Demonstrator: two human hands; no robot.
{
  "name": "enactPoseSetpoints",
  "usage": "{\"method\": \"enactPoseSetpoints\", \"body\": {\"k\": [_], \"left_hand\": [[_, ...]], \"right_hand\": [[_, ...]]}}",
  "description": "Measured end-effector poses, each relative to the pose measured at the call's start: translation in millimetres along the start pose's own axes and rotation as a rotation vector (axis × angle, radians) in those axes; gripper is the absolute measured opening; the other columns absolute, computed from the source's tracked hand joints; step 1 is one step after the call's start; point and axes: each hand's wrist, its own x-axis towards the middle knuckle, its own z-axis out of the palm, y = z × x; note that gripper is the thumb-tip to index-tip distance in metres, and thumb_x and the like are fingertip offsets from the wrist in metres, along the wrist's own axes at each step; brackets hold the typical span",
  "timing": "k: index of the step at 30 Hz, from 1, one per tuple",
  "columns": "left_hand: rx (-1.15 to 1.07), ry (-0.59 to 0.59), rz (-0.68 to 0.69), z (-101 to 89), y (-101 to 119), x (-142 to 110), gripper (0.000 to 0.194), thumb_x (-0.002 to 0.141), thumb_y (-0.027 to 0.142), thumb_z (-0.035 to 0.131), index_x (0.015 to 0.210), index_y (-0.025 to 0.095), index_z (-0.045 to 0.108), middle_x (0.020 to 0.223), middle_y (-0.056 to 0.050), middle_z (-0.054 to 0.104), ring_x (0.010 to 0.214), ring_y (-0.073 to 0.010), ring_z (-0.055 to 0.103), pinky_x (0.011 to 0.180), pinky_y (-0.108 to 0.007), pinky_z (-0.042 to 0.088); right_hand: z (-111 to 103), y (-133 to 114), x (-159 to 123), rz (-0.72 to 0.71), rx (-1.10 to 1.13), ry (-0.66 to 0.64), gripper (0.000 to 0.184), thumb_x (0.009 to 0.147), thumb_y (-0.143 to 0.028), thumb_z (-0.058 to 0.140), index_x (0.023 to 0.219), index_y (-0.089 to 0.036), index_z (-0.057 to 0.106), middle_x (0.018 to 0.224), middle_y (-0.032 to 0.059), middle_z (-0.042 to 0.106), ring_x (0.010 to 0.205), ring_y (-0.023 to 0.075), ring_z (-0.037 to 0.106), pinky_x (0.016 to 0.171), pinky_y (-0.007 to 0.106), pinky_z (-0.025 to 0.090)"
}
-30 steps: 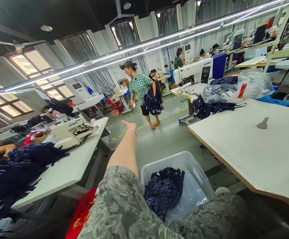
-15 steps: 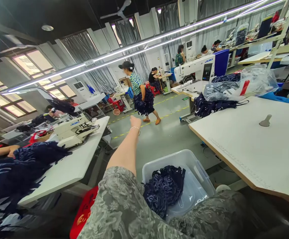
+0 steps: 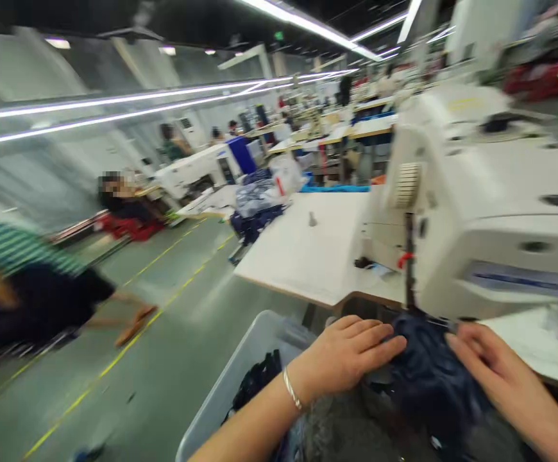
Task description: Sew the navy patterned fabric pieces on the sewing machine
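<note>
My left hand (image 3: 346, 356) lies flat, fingers stretched out, on a piece of dark navy fabric (image 3: 428, 378) in front of me. My right hand (image 3: 495, 372) rests on the fabric's right side, fingers extended and together. The fabric sits just below the head of a white sewing machine (image 3: 481, 212), near its needle bar (image 3: 408, 269). A thin bracelet circles my left wrist. The view is blurred by motion.
A clear plastic bin (image 3: 240, 372) with dark fabric stands at my lower left. The white table (image 3: 308, 250) extends behind the machine. A person in a striped top (image 3: 24, 282) walks along the green aisle at left. Other workers and machines fill the background.
My view has swung to the right, from the aisle to the sewing machine. My left arm, stretched out toward the aisle before, has come back onto the navy fabric. My right hand has come into view.
</note>
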Motion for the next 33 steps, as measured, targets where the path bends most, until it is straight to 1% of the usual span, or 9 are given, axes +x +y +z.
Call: {"method": "enactPoseSetpoints", "body": {"k": [2,4,8,12,15,18,20,25,33], "left_hand": [[0.01,0.037,0.07,10.3,12.2,20.1,0.049,0.099,0.011,0.031,0.146,0.026,0.034,0.145,-0.001,0.049,0.137,-0.0132,0.037,0.113,-0.031,0.029],[-0.014,0.053,0.07,22.1,16.7,37.1,0.05,0.096,0.009,0.035,0.144,0.024,0.037,0.143,-0.001,0.051,0.138,-0.0136,0.037,0.115,-0.033,0.028],[-0.031,0.074,0.014,38.9,22.5,55.8,0.044,0.095,0.01,0.039,0.137,0.022,0.046,0.134,-0.004,0.058,0.129,-0.0155,0.047,0.108,-0.036,0.037],[-0.003,0.147,-0.094,41.6,31.0,58.9,0.04,0.095,0.014,0.041,0.131,0.025,0.051,0.129,-0.005,0.062,0.123,-0.0197,0.053,0.097,-0.041,0.043],[0.023,0.185,-0.143,44.3,37.9,60.8,0.039,0.094,0.016,0.042,0.131,0.026,0.052,0.13,-0.004,0.061,0.125,-0.0217,0.052,0.098,-0.044,0.041],[0.066,0.236,-0.167,49.9,43.9,64.7,0.038,0.094,0.016,0.043,0.13,0.023,0.052,0.128,-0.004,0.062,0.125,-0.0216,0.052,0.099,-0.043,0.04],[0.108,0.267,-0.199,53.2,47.1,67.6,0.036,0.094,0.017,0.044,0.129,0.022,0.053,0.124,-0.005,0.064,0.123,-0.0221,0.054,0.098,-0.043,0.04],[0.172,0.296,-0.237,55.8,52.2,72.8,0.034,0.094,0.019,0.047,0.128,0.019,0.054,0.119,-0.005,0.065,0.118,-0.023,0.056,0.093,-0.045,0.042],[0.239,0.274,-0.229,54.6,55.6,76.1,0.036,0.094,0.017,0.045,0.13,0.016,0.053,0.118,-0.008,0.065,0.117,-0.026,0.056,0.089,-0.044,0.042]], "right_hand": [[-4.9,0.1,0.0,0.042,-0.01,0.005,0.032,0.091,-0.054,0.053,0.083,-0.024,0.05,0.065,-0.0037,0.043,0.059,0.0153,0.045,0.056,0.028,0.042],[-6.6,-2.6,4.5,0.068,0.01,-0.012,0.029,0.093,-0.05,0.051,0.083,-0.024,0.047,0.065,-0.0049,0.038,0.06,0.0146,0.042,0.057,0.027,0.039],[-6.3,-7.8,7.8,0.084,0.05,-0.033,0.027,0.095,-0.048,0.049,0.084,-0.023,0.046,0.067,-0.0052,0.037,0.062,0.0141,0.04,0.058,0.026,0.036],[-6.1,-5.5,6.0,0.098,0.094,0.001,0.023,0.095,-0.045,0.049,0.089,-0.023,0.046,0.068,-0.0054,0.038,0.063,0.0143,0.042,0.06,0.025,0.039],[-7.1,-3.0,9.3,0.108,0.059,0.058,0.018,0.094,-0.042,0.05,0.093,-0.024,0.046,0.068,-0.0056,0.044,0.063,0.0146,0.046,0.061,0.025,0.04],[-8.0,-2.0,15.9,0.065,-0.012,0.104,0.017,0.093,-0.04,0.051,0.093,-0.024,0.047,0.075,-0.0026,0.054,0.069,0.0157,0.053,0.066,0.027,0.042],[-8.2,-1.1,20.7,0.039,-0.038,0.123,0.017,0.093,-0.04,0.051,0.092,-0.023,0.047,0.078,-0.0012,0.057,0.071,0.0162,0.055,0.067,0.027,0.043],[-8.7,1.6,29.5,0.045,-0.073,0.094,0.015,0.092,-0.038,0.05,0.096,-0.024,0.049,0.082,0.0008,0.063,0.079,0.019,0.061,0.071,0.028,0.045],[-13.2,-5.9,30.7,0.116,-0.135,0.068,0.015,0.091,-0.04,0.049,0.089,-0.025,0.048,0.071,-0.0009,0.057,0.083,0.0223,0.061,0.07,0.03,0.047]]}}
